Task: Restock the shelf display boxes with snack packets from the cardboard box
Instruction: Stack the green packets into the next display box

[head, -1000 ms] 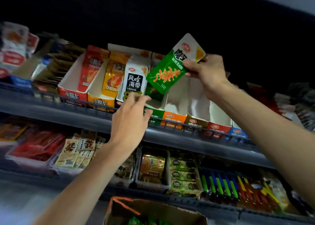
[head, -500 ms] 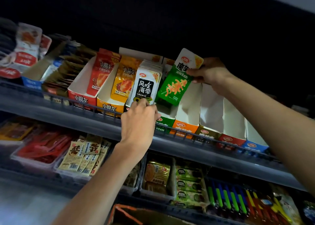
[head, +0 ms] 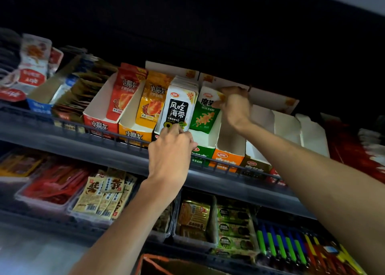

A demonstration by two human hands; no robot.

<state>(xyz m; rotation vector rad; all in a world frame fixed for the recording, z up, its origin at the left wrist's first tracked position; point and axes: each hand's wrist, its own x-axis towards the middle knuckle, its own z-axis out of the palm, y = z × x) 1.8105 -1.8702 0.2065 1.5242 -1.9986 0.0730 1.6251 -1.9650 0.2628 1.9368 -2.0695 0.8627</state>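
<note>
A green snack packet [head: 205,113] stands inside the green display box [head: 203,149] on the upper shelf. My right hand [head: 236,106] grips its top right corner. My left hand [head: 170,151] is at the front of the neighbouring box, fingertips touching the bottom of the white-and-black seaweed packets [head: 178,110]. To the right stand an orange display box [head: 228,156] and a brown one [head: 255,164], both showing bare white inner walls. The cardboard box [head: 166,263] shows only its top rim at the bottom edge.
Red packets [head: 125,93] and orange packets [head: 153,101] fill boxes to the left. A wire rail [head: 104,132] runs along the upper shelf front. The lower shelf holds trays of snacks [head: 104,195] and coloured lighters [head: 281,245].
My right hand has lowered the green packet from above the shelf down into the green display box. My left hand has stayed at the seaweed box front. The view has tilted upward.
</note>
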